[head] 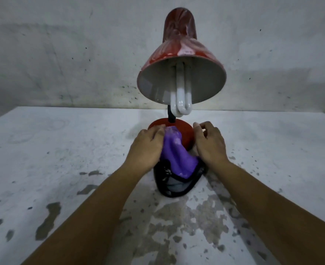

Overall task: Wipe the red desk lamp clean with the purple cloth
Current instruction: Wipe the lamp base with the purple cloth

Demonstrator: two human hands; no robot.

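Observation:
The red desk lamp stands upright in the middle of the table, its streaked red shade (179, 46) tilted toward me with a white tube bulb (181, 92) hanging out. Its round red base (185, 131) sits just beyond my hands. The purple cloth (174, 152) lies bunched over the near side of the base, its dark-edged lower end trailing toward me. My left hand (148, 146) grips the cloth's upper left side against the base. My right hand (209, 144) rests at the base's right edge with fingers loosely curled, its heel touching the cloth.
The worn white table (62, 159) has flaking patches near me. A stained white wall (62, 54) rises right behind the lamp. A short black stem (171, 117) joins base and shade.

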